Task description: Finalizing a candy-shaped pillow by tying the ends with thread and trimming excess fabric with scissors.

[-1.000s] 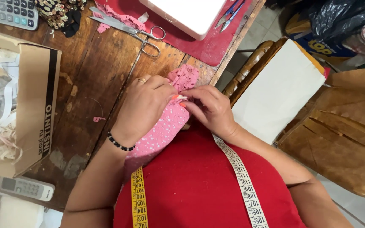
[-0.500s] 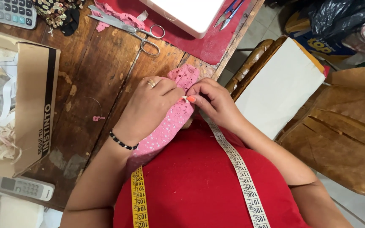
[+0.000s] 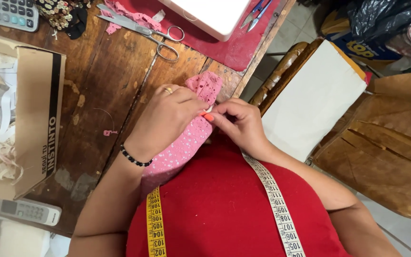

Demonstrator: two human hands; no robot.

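A strip of pink dotted fabric with a lace end (image 3: pixel 186 143) lies on the wooden table (image 3: pixel 110 85), running from the table edge toward my body. My left hand (image 3: pixel 165 119), with a ring and a dark bead bracelet, presses down on the fabric's middle. My right hand (image 3: pixel 239 123) pinches the fabric's edge beside the left fingertips, where something small and white shows between the fingers. A yellow and white measuring tape (image 3: pixel 274 200) hangs around my neck over a red top.
Scissors (image 3: pixel 143 33) lie on the table's far side by pink scraps and a red mat (image 3: pixel 234 47). A cardboard box (image 3: pixel 29 123) stands at left, a calculator (image 3: pixel 8 12) at the far corner, a handset (image 3: pixel 27 212) near. A wooden chair (image 3: pixel 319 95) holds a white pad at right.
Both hands have shifted slightly toward my body along the fabric, and the fingertips have closed together on its edge.
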